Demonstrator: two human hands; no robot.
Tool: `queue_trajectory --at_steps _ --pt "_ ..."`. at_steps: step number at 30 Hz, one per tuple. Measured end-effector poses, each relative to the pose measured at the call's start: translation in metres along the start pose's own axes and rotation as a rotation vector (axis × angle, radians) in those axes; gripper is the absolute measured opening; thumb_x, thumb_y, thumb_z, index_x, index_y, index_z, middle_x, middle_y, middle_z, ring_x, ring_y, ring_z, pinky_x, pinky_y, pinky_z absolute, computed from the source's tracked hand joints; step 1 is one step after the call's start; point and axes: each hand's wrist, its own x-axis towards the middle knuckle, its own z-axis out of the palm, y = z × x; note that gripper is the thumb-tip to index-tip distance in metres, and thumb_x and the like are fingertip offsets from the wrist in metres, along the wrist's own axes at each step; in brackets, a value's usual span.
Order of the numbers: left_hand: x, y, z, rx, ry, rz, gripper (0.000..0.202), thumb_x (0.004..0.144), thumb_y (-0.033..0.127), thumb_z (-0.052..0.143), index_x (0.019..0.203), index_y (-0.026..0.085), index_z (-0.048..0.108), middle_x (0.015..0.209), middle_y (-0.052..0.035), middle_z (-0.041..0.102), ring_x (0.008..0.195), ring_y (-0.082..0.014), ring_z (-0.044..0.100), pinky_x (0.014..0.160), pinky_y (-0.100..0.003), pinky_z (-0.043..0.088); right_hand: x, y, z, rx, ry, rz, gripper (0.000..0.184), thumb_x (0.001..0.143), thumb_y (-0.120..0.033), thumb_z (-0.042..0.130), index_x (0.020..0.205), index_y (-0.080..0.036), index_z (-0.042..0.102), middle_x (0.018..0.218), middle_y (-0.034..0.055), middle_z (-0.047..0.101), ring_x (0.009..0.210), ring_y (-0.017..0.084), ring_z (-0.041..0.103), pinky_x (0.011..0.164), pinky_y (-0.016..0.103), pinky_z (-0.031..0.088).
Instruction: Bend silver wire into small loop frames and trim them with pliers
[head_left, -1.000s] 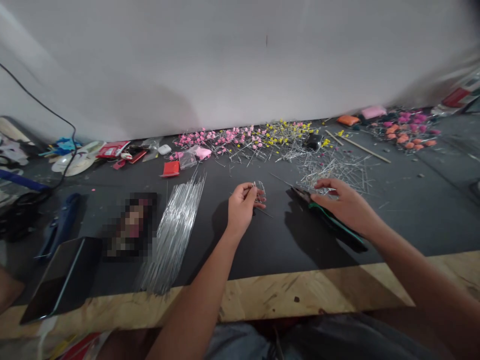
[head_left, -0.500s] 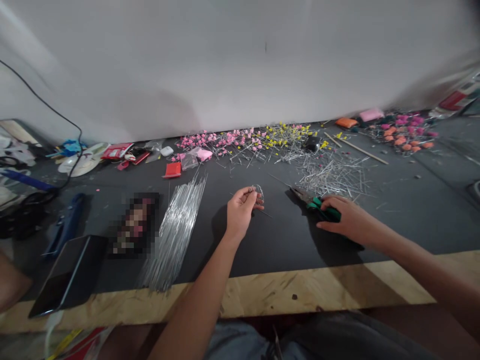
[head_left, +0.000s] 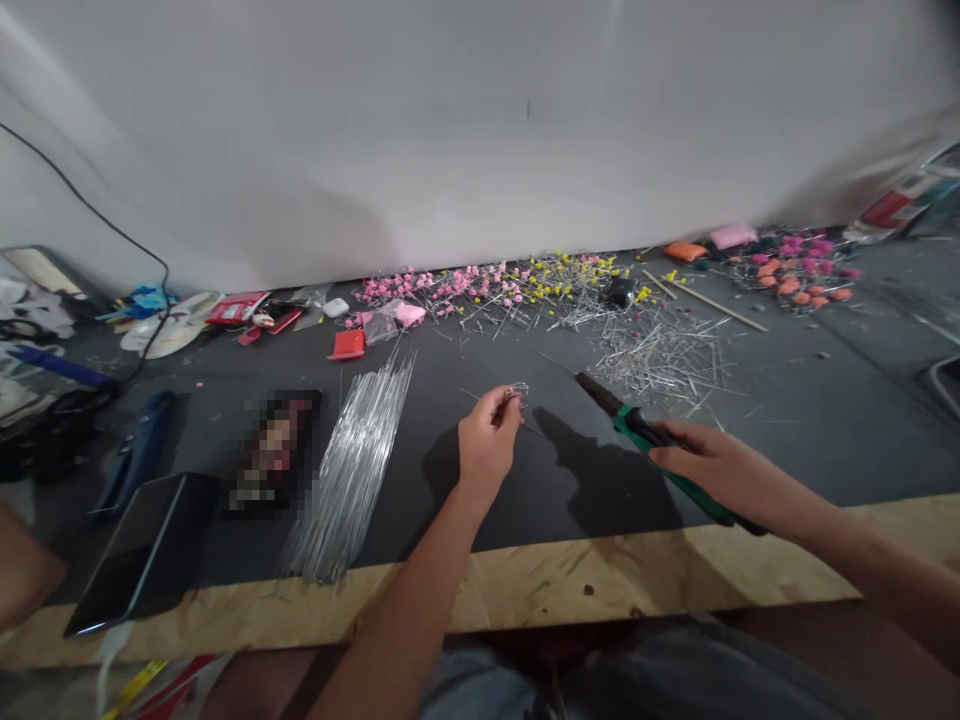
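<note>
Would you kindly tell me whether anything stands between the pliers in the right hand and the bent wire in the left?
Nothing visible blocks the gap between the pliers and the bent wire; a thin wire shows slightly farther back, by the pliers' tip.

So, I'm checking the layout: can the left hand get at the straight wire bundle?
Probably yes: the straight wire bundle lies left of the left hand, with nothing visible between them, though that hand holds bent wire.

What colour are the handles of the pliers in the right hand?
The long pliers handles are green and black; best view: head.
</note>
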Motion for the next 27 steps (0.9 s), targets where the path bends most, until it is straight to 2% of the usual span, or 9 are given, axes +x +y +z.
queue_trajectory --at_steps 3,5,10,13,17,23,27 --pt "-0.008 0.004 -0.002 0.084 -0.024 0.049 0.027 0.08 0.034 0.053 0.099 0.017 0.062 0.091 -0.0054 0.068 0.076 -0.015 0.065 0.068 -0.028 0.055 -0.019 -0.007 0.011 0.223 -0.078 0.046 0.029 0.073 -0.041 0.055 0.089 -0.019 0.065 0.078 0.0012 0.067 0.079 0.024 0.061 0.068 0.031 0.049" --pt "-0.015 0.011 -0.005 0.117 -0.034 0.065 0.027 0.081 0.034 0.052 0.101 0.018 0.061 0.092 -0.005 0.068 0.074 -0.0148 0.065 0.065 -0.027 0.055 -0.033 -0.01 0.019 0.356 -0.096 0.092 0.034 0.071 -0.04 0.057 0.098 -0.02 0.066 0.086 0.002 0.069 0.087 0.026 0.062 0.075 0.032 0.049" --pt "-0.042 0.032 -0.015 0.279 -0.018 0.126 0.025 0.083 0.03 0.049 0.104 0.022 0.06 0.096 -0.0031 0.069 0.077 -0.0143 0.066 0.072 -0.027 0.055 -0.066 -0.023 0.032 0.454 -0.022 0.218 0.051 0.065 -0.042 0.064 0.111 -0.021 0.063 0.105 0.0057 0.068 0.103 0.03 0.058 0.088 0.038 0.047" --pt "-0.056 0.044 -0.019 0.368 0.005 0.161 0.026 0.084 0.027 0.048 0.107 0.023 0.059 0.097 -0.0026 0.069 0.081 -0.0148 0.066 0.075 -0.028 0.054 -0.08 -0.035 0.035 0.504 -0.055 0.179 0.052 0.066 -0.039 0.063 0.115 -0.022 0.06 0.11 0.0066 0.066 0.108 0.03 0.056 0.091 0.038 0.046" --pt "-0.067 0.056 -0.018 0.444 0.019 0.198 0.026 0.082 0.025 0.05 0.107 0.025 0.06 0.092 -0.0017 0.07 0.08 -0.0164 0.066 0.075 -0.029 0.053 -0.089 -0.044 0.039 0.442 -0.064 0.106 0.05 0.065 -0.035 0.063 0.114 -0.024 0.061 0.114 0.0069 0.064 0.11 0.029 0.055 0.089 0.033 0.047" --pt "-0.074 0.062 -0.015 0.393 0.002 0.164 0.029 0.081 0.024 0.051 0.109 0.028 0.061 0.094 -0.0022 0.07 0.082 -0.019 0.066 0.077 -0.032 0.052 -0.09 -0.041 0.047 0.423 -0.065 -0.052 0.048 0.065 -0.028 0.061 0.113 -0.029 0.061 0.119 0.0043 0.06 0.11 0.026 0.055 0.086 0.032 0.049" --pt "-0.077 0.062 -0.014 0.321 0.002 0.128 0.032 0.081 0.022 0.051 0.111 0.028 0.059 0.097 -0.0028 0.069 0.086 -0.0202 0.065 0.081 -0.035 0.051 -0.089 -0.037 0.053 0.389 -0.05 -0.106 0.045 0.065 -0.025 0.06 0.111 -0.028 0.062 0.121 0.0064 0.059 0.107 0.026 0.058 0.085 0.032 0.05"
